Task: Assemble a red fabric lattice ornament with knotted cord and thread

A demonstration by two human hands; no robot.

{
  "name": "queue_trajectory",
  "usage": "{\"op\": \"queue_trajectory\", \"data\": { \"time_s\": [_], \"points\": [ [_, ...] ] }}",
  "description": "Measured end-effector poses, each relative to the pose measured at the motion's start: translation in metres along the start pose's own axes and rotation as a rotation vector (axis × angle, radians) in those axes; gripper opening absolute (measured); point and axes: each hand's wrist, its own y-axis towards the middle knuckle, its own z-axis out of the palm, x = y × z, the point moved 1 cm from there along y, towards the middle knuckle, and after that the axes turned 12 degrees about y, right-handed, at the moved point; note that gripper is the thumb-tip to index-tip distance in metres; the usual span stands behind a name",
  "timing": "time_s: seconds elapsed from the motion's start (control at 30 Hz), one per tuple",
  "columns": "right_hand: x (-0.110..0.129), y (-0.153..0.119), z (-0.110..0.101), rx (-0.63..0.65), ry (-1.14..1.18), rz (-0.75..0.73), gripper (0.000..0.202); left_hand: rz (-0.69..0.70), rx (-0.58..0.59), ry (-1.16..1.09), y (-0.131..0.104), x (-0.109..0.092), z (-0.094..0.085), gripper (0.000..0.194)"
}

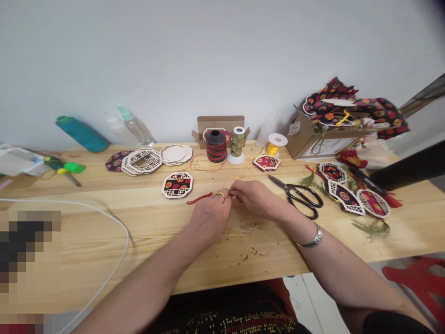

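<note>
I have both hands meeting near the centre of the frame, above the desk (pixel 156 232). The left hand (pixel 212 212) is curled nearly closed, thumb and fingertips drawn together; the right hand (pixel 253 197) is pinched against it from the other side. I take the grip to be on the red cord (pixel 199 199), whose visible length leads left from behind the left knuckles, but whatever sits between the fingertips is too small for me to make out. So tight a pinch suits something this thin, I judge: one hand can steady it while the other works.

The layout looks arranged for short reaches. The scissors (pixel 287 187) lie just right of the right hand, blades towards the upper left and loops beside the forearm, probably so they come up easily. A patterned panel (pixel 177 185) lies flat just left of the hands, out from under them. The red-black spool (pixel 216 148), gold spool (pixel 238 146) and yellow spool (pixel 273 149) stand along the back, upper centre, likely so thread can be drawn forward. Pendants (pixel 346 197) lie together at the right.

Both forearms rise from the lower corners and angle inward, making a wedge. The right wrist bends slightly, knuckles up; the left shows its back to me.
</note>
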Motion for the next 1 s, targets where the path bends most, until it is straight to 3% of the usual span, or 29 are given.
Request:
{"op": "queue_trajectory", "data": {
  "time_s": [0.27,0.47,0.7,0.9,1.0],
  "points": [
    [0.001,-0.003,0.0,0.012,-0.233,-0.185,0.016,0.003,-0.036,-0.032,0.0,0.001,0.002,0.039],
    [0.002,-0.002,-0.003,-0.065,-0.087,-0.188,0.022,-0.024,-0.164,-0.104,0.0,0.0,0.002,0.035],
    [-0.005,-0.001,-0.007,-0.192,0.248,-0.122,0.022,-0.205,-0.31,-0.501,0.004,0.001,-0.01,0.022],
    [-0.002,0.0,-0.009,-0.25,0.378,-0.108,0.026,-0.388,-0.28,-0.898,0.006,0.005,-0.015,0.021],
    [-0.001,0.0,-0.009,-0.264,0.393,-0.087,0.026,-0.527,-0.197,-1.111,0.008,0.005,-0.014,0.02]
  ]
}}
